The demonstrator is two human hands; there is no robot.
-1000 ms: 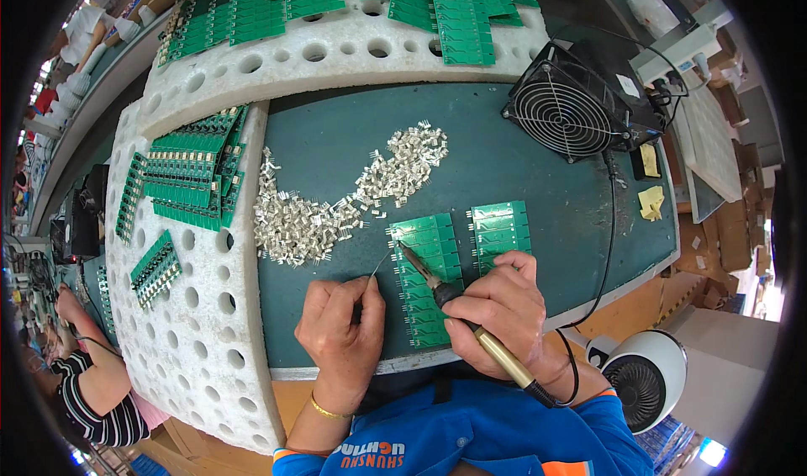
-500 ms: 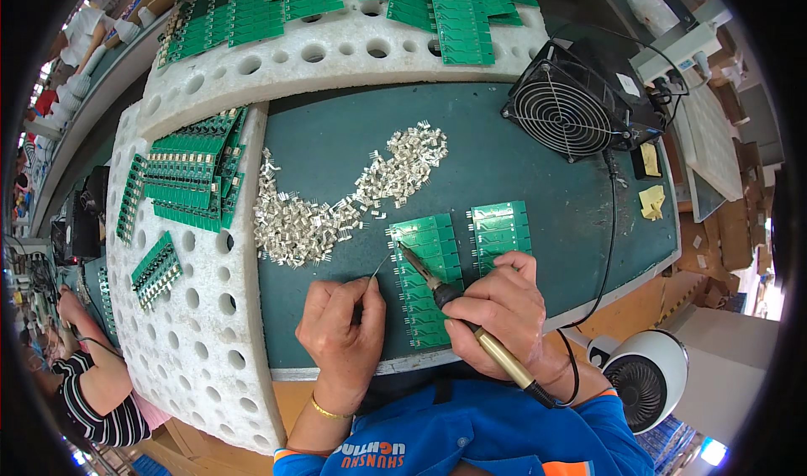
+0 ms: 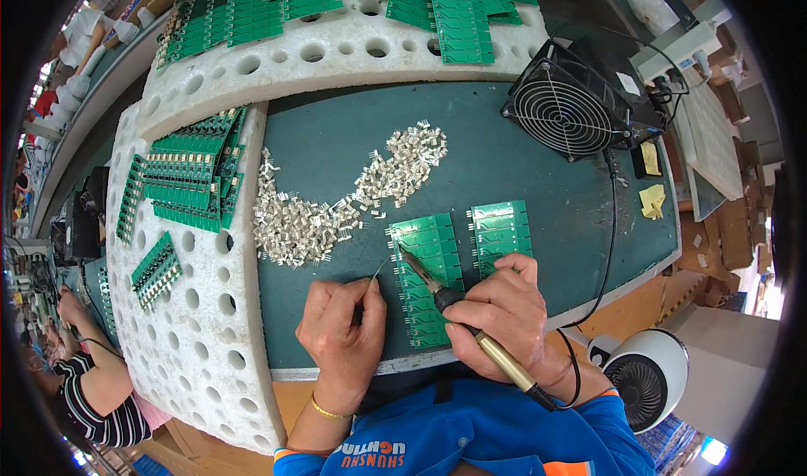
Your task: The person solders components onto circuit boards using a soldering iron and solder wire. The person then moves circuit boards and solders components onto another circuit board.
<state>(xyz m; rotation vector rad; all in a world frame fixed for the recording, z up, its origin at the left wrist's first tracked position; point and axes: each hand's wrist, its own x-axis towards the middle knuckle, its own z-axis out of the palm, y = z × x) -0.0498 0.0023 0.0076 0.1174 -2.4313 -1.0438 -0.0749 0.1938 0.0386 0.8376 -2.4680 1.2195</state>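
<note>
A soldering iron point(image 3: 502, 359) with a black grip and brass-coloured handle is held in my right hand point(image 3: 503, 314), fingers closed round the grip. Its tip rests at the upper left part of a green circuit board point(image 3: 429, 308) lying flat on the bench. My left hand point(image 3: 340, 329) pinches a thin solder wire point(image 3: 380, 267), whose end points toward the board's left edge near the tip. Just right of this board lies a second green circuit board point(image 3: 502, 228), partly behind my right hand. Beyond my left hand spreads a heap of small white connectors point(image 3: 307, 228).
Pierced white foam slabs point(image 3: 189, 354) carry stacked green boards point(image 3: 189, 169) at left and more boards point(image 3: 458, 13) at the back. A black fan point(image 3: 563, 110) stands at the back right. The iron's cable point(image 3: 612, 249) runs along the right. Another person point(image 3: 105, 383) sits at far left.
The iron and solder wire stay nearly in place, with only a very slight shift of the tip. At far left, the other person's arm has moved a little.
</note>
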